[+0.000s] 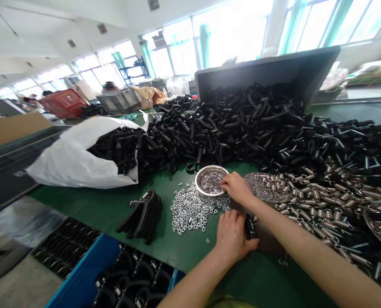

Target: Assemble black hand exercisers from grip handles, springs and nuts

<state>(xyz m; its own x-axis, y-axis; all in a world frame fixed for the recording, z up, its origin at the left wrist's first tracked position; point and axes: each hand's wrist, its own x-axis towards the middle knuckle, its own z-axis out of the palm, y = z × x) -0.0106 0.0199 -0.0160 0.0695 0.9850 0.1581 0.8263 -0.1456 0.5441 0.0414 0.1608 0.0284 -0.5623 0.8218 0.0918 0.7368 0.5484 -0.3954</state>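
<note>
At a green bench [120, 209] crowded with parts, a worker's two bare hands meet near the front edge, where a bare strip of green mat runs between the hands and a blue crate [81, 278] set below the edge. The left hand [232, 237] lies low, forearm coming up from the bottom of the frame, its fingers curled around a small black part [250, 226] held against the bench. The right hand [237, 188] crosses above it, arm stretched in from the lower right, its fingers drawn narrow at the rim of a round metal bowl [200, 173]; whether they pinch anything cannot be told. The bowl holds small steel nuts, and a loose spread of nuts [190, 209], too many to count, lies just beside it on the mat. One short stack of black handles [142, 216] sits apart to the left with clear mat around it. Behind, a heap of black handles [242, 124] spills from one tipped grey bin [267, 70] and fills the back of the bench; one white bag [71, 158] lies open at its left end. Coil springs [322, 201], uncountable, cover the right side, leaving no free mat there, around one shallow tray [264, 188] touching the right wrist.
</note>
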